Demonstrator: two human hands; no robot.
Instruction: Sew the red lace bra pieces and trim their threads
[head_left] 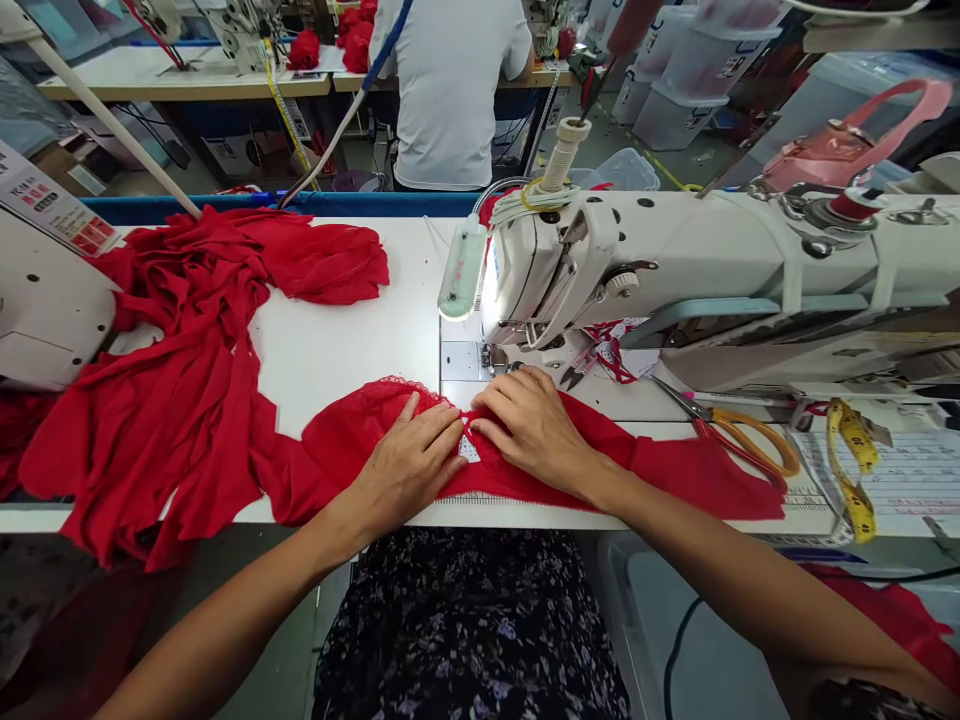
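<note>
A red garment piece with lace edging lies along the front of the sewing table, just before the needle area of a white sewing machine. My left hand rests flat on the lace part, its fingers stretched toward the middle. Close beside it, my right hand has its fingers bent and the thumb drawn in on the red fabric near the presser foot. A small white patch shows through a gap in the fabric between both hands. The fingertips partly hide the cloth's edge.
A heap of red fabric pieces hangs over the table's left front edge. Orange-handled scissors, thread snips, a yellow tape measure and a written sheet lie to the right. Another person sits ahead.
</note>
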